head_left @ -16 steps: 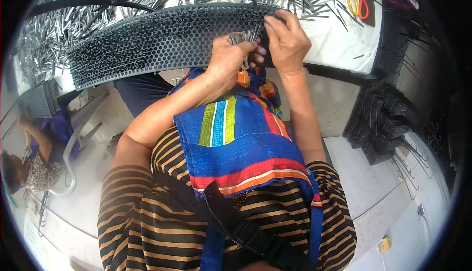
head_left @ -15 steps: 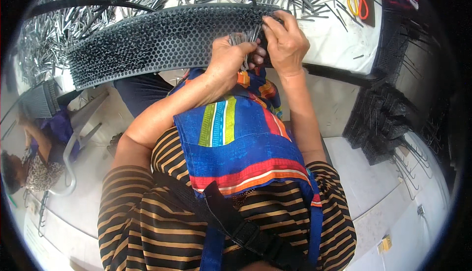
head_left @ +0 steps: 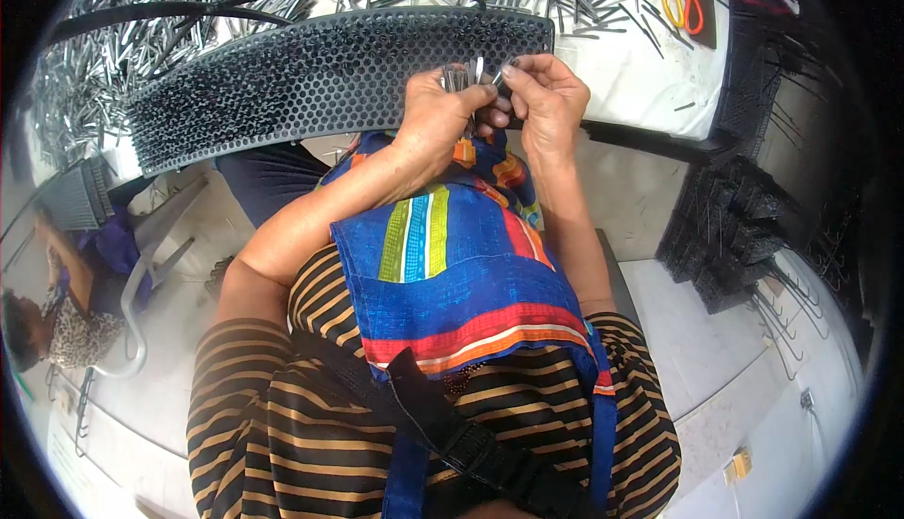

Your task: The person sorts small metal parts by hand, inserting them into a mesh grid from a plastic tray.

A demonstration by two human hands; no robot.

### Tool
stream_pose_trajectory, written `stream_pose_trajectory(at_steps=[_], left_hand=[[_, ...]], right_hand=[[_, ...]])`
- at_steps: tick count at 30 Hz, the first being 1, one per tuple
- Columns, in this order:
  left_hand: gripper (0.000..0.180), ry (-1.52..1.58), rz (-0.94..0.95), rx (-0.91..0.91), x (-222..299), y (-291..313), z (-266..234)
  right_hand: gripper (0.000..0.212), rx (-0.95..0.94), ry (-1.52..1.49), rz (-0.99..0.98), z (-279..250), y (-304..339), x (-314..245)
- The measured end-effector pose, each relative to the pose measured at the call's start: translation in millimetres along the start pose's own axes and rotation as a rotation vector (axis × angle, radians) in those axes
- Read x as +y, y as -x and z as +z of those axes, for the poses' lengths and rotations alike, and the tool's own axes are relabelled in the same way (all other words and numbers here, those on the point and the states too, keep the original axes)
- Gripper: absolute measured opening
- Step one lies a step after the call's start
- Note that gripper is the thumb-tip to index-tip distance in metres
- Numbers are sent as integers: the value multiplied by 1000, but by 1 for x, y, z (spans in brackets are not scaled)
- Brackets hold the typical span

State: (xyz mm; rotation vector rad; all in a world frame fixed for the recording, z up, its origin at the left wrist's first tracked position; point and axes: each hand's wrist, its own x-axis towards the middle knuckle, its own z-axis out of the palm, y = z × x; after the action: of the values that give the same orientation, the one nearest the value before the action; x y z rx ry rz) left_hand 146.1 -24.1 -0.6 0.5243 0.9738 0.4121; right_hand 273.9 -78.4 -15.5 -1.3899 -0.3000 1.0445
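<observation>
A long, curved black panel point(head_left: 377, 76) full of round holes lies in front of me. Many dark, thin pieces stand in its holes, densest toward the left end. Over the panel's right part, my left hand point(head_left: 439, 114) is closed around a bunch of thin, dark and silvery strips point(head_left: 459, 79), held upright. My right hand point(head_left: 551, 100) is beside it, thumb and forefinger pinched on one small strip at the edge of the bunch. The strip's far end is hard to make out.
Loose strips point(head_left: 122, 57) are heaped across the white table point(head_left: 678, 95). Orange-and-yellow-handled scissors point(head_left: 683, 6) lie at the far right. Black racks with wire hooks point(head_left: 725, 236) stand to the right. Another person point(head_left: 75, 316) sits at the left.
My right hand has come down from the panel's upper right end to the bunch in my left hand. The left hand has stayed in about the same place.
</observation>
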Motion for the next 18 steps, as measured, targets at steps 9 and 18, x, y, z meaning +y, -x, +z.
stream_pose_trajectory(at_steps=[9, 18], left_hand=[[9, -24, -24, 76, 0, -3, -1], [16, 39, -36, 51, -5, -7, -1]], right_hand=[[12, 211, -25, -310, -5, -10, -2], [8, 125, 971, -884, -4, -34, 2]])
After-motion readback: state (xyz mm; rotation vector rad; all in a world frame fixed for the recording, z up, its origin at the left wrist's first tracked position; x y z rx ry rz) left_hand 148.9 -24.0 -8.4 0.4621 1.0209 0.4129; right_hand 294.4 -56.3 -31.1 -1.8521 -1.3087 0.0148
